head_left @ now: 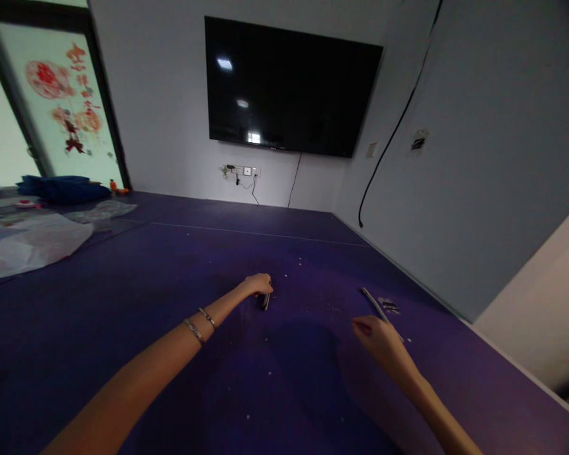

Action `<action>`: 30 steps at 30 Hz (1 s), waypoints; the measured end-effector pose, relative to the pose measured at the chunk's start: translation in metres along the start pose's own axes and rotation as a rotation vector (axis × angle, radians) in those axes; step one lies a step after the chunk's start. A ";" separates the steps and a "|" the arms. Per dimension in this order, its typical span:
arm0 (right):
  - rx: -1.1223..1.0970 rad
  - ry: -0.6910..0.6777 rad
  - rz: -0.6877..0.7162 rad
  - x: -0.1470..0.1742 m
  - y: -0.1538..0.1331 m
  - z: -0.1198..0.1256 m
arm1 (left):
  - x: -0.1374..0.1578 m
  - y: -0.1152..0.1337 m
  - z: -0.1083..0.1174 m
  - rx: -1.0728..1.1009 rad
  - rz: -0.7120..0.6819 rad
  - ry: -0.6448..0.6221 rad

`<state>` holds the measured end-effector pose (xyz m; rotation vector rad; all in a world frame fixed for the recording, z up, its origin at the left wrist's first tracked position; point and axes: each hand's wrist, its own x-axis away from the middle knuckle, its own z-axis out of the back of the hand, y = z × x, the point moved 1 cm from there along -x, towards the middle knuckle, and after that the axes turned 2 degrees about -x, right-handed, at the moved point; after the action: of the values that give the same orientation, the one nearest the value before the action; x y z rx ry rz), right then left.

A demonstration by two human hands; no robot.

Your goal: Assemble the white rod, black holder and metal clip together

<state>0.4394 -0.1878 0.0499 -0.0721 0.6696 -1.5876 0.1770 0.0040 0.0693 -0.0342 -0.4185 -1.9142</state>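
My left hand [258, 284], with two bracelets on its wrist, is closed around a small dark object with a pale edge [266, 301]. The object sits just above or on the purple surface [194, 379]; its exact kind is too small to tell. Over to the right, my right hand [377, 335] has its fingers curled and pressed together. Whether anything lies inside them is hidden. A thin grey rod-like thing [373, 301] lies on the surface directly beyond that hand, which partly covers it. Beside the rod is a small clear packet with dark pieces [389, 306].
Small white bits are scattered over the surface. White plastic sheeting [42, 243] and a dark blue cloth bundle [64, 188] lie at the far left. A black cable [393, 133] hangs down the right wall. A television [289, 88] hangs on the back wall above sockets [246, 171].
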 end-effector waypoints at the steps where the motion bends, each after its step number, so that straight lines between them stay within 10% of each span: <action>1: 0.007 -0.005 0.000 0.000 0.003 0.000 | 0.001 0.000 -0.001 0.001 0.000 0.022; 14: 0.323 -0.065 -0.174 -0.024 0.065 0.039 | 0.033 -0.016 -0.027 -0.041 -0.010 0.147; 30: 0.379 -0.202 -0.191 -0.044 0.131 0.018 | 0.034 -0.015 -0.034 -0.069 -0.059 0.170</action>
<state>0.5708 -0.1506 0.0205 -0.0152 0.2017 -1.8385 0.1566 -0.0325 0.0414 0.0954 -0.2412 -1.9710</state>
